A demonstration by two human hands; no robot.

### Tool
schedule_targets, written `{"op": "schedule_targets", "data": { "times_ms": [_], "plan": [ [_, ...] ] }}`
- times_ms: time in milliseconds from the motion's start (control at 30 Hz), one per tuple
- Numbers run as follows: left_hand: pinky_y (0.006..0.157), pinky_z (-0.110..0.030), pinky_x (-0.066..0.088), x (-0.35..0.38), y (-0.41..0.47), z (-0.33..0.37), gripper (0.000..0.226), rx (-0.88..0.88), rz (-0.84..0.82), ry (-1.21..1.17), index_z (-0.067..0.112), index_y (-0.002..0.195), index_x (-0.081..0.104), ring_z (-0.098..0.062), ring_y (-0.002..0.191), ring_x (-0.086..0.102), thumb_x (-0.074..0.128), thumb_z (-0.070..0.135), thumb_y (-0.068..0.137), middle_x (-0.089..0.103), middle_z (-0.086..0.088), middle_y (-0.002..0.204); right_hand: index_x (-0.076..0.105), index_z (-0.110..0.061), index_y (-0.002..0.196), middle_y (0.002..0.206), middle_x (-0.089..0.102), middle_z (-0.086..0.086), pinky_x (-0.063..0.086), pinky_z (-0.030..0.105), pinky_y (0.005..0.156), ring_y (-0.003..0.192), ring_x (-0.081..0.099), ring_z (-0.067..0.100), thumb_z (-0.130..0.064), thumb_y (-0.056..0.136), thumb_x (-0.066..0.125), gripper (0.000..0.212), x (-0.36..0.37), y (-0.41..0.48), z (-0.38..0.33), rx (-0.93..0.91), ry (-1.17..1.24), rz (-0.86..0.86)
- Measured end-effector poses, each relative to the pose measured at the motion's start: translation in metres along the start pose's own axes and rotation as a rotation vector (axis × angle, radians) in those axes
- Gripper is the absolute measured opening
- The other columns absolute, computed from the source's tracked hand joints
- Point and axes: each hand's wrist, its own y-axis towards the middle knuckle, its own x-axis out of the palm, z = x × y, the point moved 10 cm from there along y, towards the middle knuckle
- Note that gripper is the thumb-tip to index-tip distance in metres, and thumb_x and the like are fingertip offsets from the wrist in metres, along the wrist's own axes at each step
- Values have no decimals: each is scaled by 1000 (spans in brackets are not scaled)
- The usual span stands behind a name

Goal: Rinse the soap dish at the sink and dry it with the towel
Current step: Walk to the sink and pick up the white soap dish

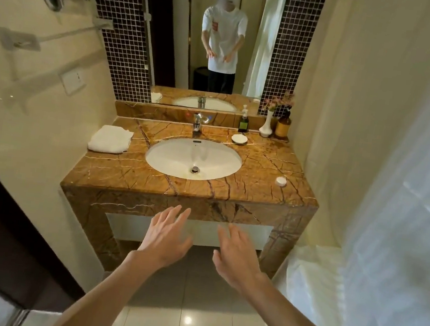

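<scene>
White soap dish (239, 138) empty beside sink (171, 157).

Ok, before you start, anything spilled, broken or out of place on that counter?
Nothing stands out. The soap dish sits flat behind the basin, the towel lies folded at the left, and a small white lid-like thing rests alone at the right. No spill shows.

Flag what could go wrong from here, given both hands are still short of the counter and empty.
1. The soap dish sits close to the pump bottle and white vase; a reach by the right hand might knock them over.
2. The dish looks smooth; once wet it could slip and strike the basin.
3. The towel lies on the far left of the counter, so the left hand may drip across the marble fetching it.
</scene>
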Motion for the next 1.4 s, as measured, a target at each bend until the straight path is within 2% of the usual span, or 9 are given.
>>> {"op": "schedule_targets", "data": {
  "times_ms": [167,400,567,633,733,933,1033,1300,1400],
  "plan": [
    [117,-45,15,5,79,-9,71,8,-9,17,26,148,19,-26,144,18,43,53,87,24,-5,157,28,-9,148,152,34,22,19,43,118,143,26,34,-33,96,48,61,9,75,24,-13,-4,1],
    [117,-46,15,1,172,-25,70,-11,-51,14,25,149,18,-25,145,17,44,50,89,22,-5,158,37,-10,141,143,46,18,29,43,115,135,37,32,-33,93,49,55,13,172,55,-22,30,-10],
    [117,-44,17,2,232,-38,70,-6,-26,65,25,148,21,-25,145,20,43,52,88,25,-6,157,34,-16,143,144,45,12,30,41,113,134,37,29,-32,90,55,59,19,229,64,-42,96,-13],
    [117,-45,18,34,319,-58,71,5,-77,49,24,148,22,-26,144,22,41,54,87,26,-6,157,34,-16,142,145,43,12,29,41,114,136,35,29,-30,90,56,58,51,305,100,20,130,-40],
    [116,-46,19,32,361,-59,72,23,-98,58,24,148,22,-27,143,22,41,54,86,26,-7,157,32,-16,144,148,39,15,27,42,115,140,30,32,-32,94,52,56,48,339,115,41,107,-41],
    [115,-46,21,34,374,-58,70,30,-84,37,24,147,24,-28,142,24,43,52,86,28,-7,156,27,-15,147,153,30,19,21,44,117,143,22,36,-35,94,51,61,64,346,120,50,88,-119],
    [115,-46,22,40,428,-52,69,75,-92,-14,23,146,26,-28,142,26,44,51,86,30,-8,155,30,-14,145,147,38,19,28,42,113,137,30,36,-32,93,51,59,60,389,147,97,66,-89],
    [115,-44,20,74,528,-22,68,151,-159,-60,20,147,26,-26,142,24,46,46,87,29,-7,155,32,-13,143,141,42,15,34,41,107,130,35,32,-29,92,50,56,61,451,227,220,74,-122],
    [114,-43,22,88,559,-16,67,116,-170,-118,18,146,29,-24,141,27,50,41,87,32,-5,154,34,-16,141,138,43,14,36,42,106,131,36,31,-30,90,51,56,68,473,257,249,99,-147]
  ]
}}
